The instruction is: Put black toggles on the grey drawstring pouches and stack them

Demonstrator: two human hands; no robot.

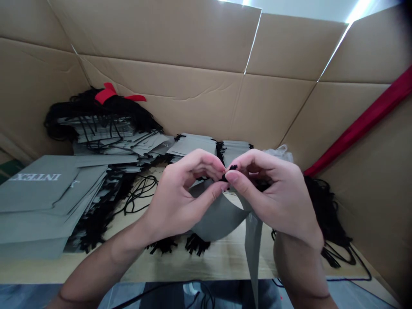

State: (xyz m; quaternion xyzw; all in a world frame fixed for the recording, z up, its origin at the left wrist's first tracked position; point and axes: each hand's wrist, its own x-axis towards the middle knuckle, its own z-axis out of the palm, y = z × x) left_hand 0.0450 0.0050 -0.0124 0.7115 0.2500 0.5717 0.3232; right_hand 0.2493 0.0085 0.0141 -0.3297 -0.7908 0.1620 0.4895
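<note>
My left hand [180, 199] and my right hand [278, 193] meet above the middle of the table. Both are closed, thumbs and fingertips pinching a short black cord [232, 168] between them. Beneath the fingers hangs a grey paper bag [219, 216], its upper panel bowed open and a narrow side [253, 240] dropping past the table's front edge. How the cord is fixed to the bag is hidden by my fingers. Black cord ends [197, 243] stick out on the table below the bag.
Flat grey bags [35, 184] printed INTEX are stacked at the left. Behind them, a black cord bundle with a red tie [111, 94] tops more bags. Smaller stacks [193, 145] stand by the cardboard wall [180, 34]. More black cord [325, 210] lies at the right.
</note>
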